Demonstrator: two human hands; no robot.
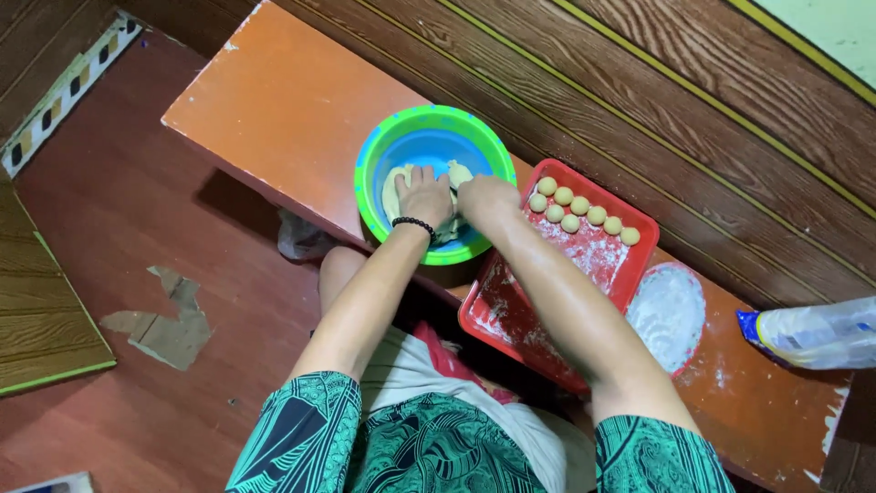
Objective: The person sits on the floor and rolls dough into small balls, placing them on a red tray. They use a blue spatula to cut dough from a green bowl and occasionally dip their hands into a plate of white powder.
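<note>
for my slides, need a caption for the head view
Both hands, left and right, work dough in a bowl beside a tray.

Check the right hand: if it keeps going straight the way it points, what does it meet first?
The right hand points into the green-rimmed blue bowl, against the pale dough. It would likely press into the dough first, then the bowl's far wall; depth is unclear from above.

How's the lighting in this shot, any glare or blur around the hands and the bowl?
Head view: even, soft indoor light, no harsh glare. The left hand and right hand in the bowl look slightly soft. A dark shadow lies under the bench; the dough balls on the red tray are clear.
</note>
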